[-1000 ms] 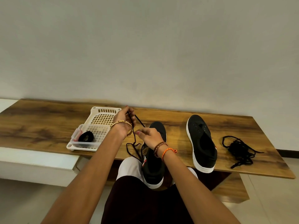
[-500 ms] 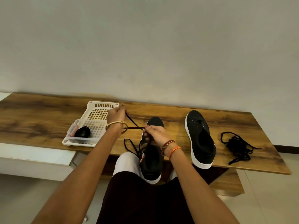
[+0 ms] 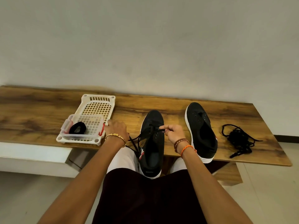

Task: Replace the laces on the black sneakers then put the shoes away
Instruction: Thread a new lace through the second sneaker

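Lower centre of the frame: the person's lap in dark cloth, pale trouser knees showing beyond it, both bare forearms reaching up from the bottom edge. Centre: one black sneaker [image 3: 152, 143] with a white sole, heel over the lap, toe lying on the wooden bench top [image 3: 161, 104]; a black lace [image 3: 135, 140] is threaded through its front eyelets, and a loose length trails off its left side toward the knee. Right hand [image 3: 174, 134], right of centre, wrist in braided brown and orange bands: thumb and curled fingers pinch the lace end above the eyelets, index finger pointing left. Left hand [image 3: 117, 130], left of centre, wrist in a gold bangle: back of the hand up, fingers bent down at the near right corner of the white basket [image 3: 97, 102]; whether they hold the lace cannot be told. Right of centre: the second black sneaker [image 3: 201, 131], without lace, flat on the bench top. Far right: a tangled heap of black laces [image 3: 237, 139] on the wood. Left: the white basket holds a clear plastic box [image 3: 85, 126] with red clips, a coiled black lace [image 3: 77, 128] inside it. Beyond: a plain pale wall [image 3: 145, 46] fills the upper frame.
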